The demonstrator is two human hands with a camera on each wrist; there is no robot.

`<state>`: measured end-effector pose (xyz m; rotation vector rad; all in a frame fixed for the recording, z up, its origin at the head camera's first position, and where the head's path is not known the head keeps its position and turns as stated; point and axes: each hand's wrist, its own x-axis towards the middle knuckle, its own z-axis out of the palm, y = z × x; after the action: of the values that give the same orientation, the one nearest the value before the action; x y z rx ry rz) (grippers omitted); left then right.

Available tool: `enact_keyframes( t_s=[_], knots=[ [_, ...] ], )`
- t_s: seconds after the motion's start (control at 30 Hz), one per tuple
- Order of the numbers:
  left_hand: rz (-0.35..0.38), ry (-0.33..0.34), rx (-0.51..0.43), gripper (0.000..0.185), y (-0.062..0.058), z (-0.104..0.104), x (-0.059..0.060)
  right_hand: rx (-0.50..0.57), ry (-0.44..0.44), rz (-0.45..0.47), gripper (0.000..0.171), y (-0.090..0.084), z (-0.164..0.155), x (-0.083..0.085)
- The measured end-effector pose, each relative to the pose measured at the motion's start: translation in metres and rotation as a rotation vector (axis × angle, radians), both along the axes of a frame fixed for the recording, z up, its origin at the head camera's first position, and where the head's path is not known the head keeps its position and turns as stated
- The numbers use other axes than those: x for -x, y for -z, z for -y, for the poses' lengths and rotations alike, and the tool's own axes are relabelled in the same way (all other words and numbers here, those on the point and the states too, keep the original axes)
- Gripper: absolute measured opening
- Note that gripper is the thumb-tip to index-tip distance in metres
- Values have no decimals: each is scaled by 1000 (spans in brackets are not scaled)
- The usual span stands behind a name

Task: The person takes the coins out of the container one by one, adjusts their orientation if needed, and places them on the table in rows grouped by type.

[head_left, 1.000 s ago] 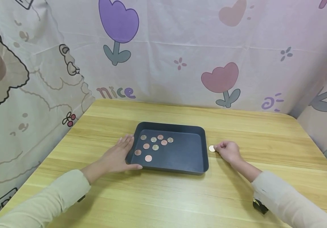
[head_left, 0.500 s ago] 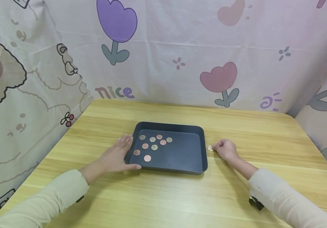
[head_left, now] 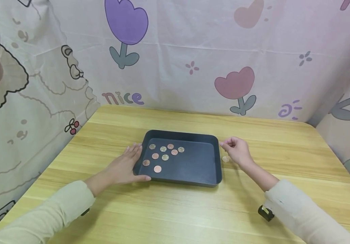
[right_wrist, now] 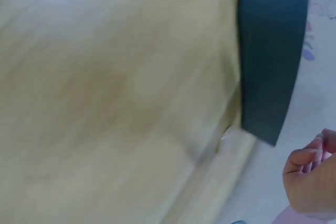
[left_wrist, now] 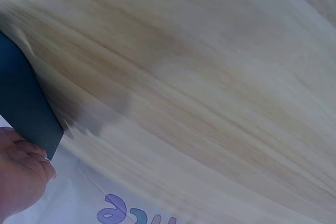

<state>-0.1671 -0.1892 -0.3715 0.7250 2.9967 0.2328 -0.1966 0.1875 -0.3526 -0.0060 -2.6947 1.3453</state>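
A dark rectangular tray (head_left: 193, 184) lies on the table, with several copper and gold-toned coins (head_left: 157, 169) flat inside, mostly in its left half. My left hand (head_left: 123, 167) rests against the tray's left side, fingers straight along the rim and thumb at the front edge. Just outside the right wall, one gold-toned coin (head_left: 225, 159) lies on the wood. My right hand (head_left: 237, 151) is raised above and beyond that coin, its thumb and fingertips close together at the tray's right rim. Whether anything sits between those fingertips is hidden; the right wrist view shows the fingers (right_wrist: 303, 157) curled.
The wooden table (head_left: 162, 213) runs back to a printed cloth (head_left: 175, 67) with flowers. More printed cloth hangs at the left and right. A small black device (head_left: 265, 212) is strapped under the right sleeve.
My right hand has lifted off the loose coin and moved away from me and slightly left, to the tray's right rim. The loose coin stays on the table. My left hand stays put.
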Motion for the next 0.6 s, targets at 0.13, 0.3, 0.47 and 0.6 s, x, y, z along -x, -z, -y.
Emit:
enact_keyframes(
  t_s=[0.13, 0.3, 0.47, 0.6],
  knots=[
    [-3, 6, 1, 114, 0, -1, 1, 100, -51, -19, 19, -4, 13, 0],
    [0, 8, -6, 113, 1, -2, 2, 201, -123, -19, 21, -3, 28, 1],
    [2, 9, -13, 113, 1, -1, 2, 226, -198, -24, 17, 1, 48, 1],
    [-7, 9, -18, 113, 2, 2, 1, 228, -250, -23, 15, 5, 64, -1]
  ],
)
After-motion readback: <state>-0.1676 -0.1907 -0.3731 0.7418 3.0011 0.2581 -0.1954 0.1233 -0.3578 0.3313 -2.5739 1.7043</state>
